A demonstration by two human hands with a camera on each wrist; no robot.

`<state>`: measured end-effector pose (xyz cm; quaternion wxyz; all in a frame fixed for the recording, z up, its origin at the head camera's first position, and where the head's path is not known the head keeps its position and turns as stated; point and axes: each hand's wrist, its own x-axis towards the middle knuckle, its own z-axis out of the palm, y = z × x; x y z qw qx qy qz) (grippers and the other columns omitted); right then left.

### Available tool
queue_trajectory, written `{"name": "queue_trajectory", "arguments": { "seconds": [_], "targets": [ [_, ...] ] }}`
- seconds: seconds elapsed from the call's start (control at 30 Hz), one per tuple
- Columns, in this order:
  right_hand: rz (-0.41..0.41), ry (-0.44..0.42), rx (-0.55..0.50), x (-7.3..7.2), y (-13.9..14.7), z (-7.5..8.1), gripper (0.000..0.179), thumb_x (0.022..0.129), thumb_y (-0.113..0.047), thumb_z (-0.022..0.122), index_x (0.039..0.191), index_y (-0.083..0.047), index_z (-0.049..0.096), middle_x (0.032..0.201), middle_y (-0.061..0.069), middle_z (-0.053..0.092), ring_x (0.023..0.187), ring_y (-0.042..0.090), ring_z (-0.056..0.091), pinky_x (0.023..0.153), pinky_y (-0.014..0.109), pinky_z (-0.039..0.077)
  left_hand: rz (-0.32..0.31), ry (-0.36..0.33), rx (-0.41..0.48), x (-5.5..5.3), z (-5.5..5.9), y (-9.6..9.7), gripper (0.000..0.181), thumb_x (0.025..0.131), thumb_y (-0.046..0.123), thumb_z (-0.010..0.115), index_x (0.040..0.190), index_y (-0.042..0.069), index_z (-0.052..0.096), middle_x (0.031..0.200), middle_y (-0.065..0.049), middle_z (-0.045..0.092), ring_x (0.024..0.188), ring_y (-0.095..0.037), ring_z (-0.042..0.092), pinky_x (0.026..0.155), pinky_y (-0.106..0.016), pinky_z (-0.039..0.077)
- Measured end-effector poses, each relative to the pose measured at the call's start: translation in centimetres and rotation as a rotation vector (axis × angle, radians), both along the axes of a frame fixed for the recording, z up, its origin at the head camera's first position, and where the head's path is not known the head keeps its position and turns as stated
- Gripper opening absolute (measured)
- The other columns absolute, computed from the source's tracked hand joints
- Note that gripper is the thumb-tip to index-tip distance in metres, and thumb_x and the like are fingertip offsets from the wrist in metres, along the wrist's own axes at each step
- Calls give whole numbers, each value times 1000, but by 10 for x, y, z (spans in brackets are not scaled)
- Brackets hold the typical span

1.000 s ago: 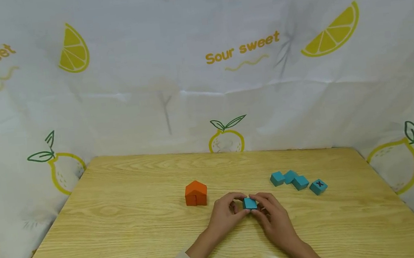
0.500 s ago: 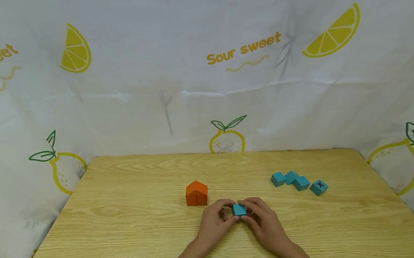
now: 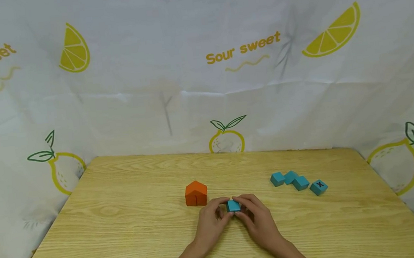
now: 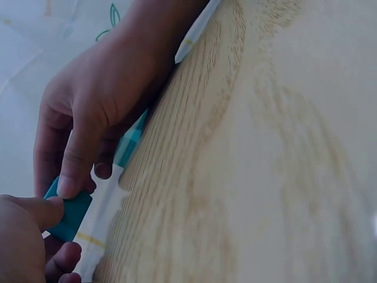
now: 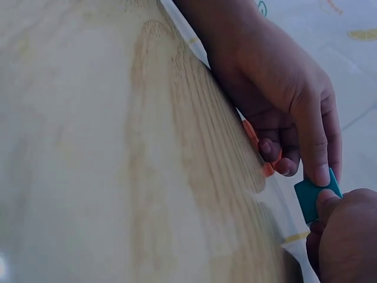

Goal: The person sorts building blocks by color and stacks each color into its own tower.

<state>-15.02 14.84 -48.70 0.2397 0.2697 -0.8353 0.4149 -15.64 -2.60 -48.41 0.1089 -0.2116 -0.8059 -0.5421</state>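
Both hands pinch one small teal block (image 3: 233,205) between thumbs and fingers near the middle of the table. My left hand (image 3: 210,224) grips its left side, my right hand (image 3: 257,221) its right side. In the left wrist view the teal block (image 4: 71,213) looks tilted, a thumb of each hand pressed on its near face. The right wrist view has the same teal block (image 5: 316,196) between the two thumbs. Just left of and beyond the hands stands an orange house-shaped stack of blocks (image 3: 196,193), with a peaked top over a split lower part.
To the right, several teal cubes stand on the wooden table (image 3: 126,221): a touching group (image 3: 290,177) and one apart, a cube with a dark X on top (image 3: 318,187). A white lemon-print curtain (image 3: 145,123) rises behind the table and at its sides.
Both hands have carried the teal block leftward, closer to the orange stack, dipping slightly toward the person and then back. The orange stack and the other cubes stay put.
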Motion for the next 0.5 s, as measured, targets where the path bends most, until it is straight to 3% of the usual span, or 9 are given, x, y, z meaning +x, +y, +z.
{"name": "queue_trajectory", "arguments": {
  "seconds": [0.23,0.5],
  "targets": [
    [-5,-21,9,-3,-3,0,48,77,9,73,121,-7,64,113,2,57,80,6,53,64,19,46,54,-1,-40,0,-1,-1,33,84,11,74,116,7,66,68,6,48,55,0,39,50,-18,37],
    [-19,-72,10,-3,-5,2,45,77,7,74,119,-7,65,112,1,58,78,4,53,61,20,46,69,-16,-82,0,1,-1,35,83,9,75,116,5,66,67,8,48,54,0,39,49,-19,38]
  ]
}}
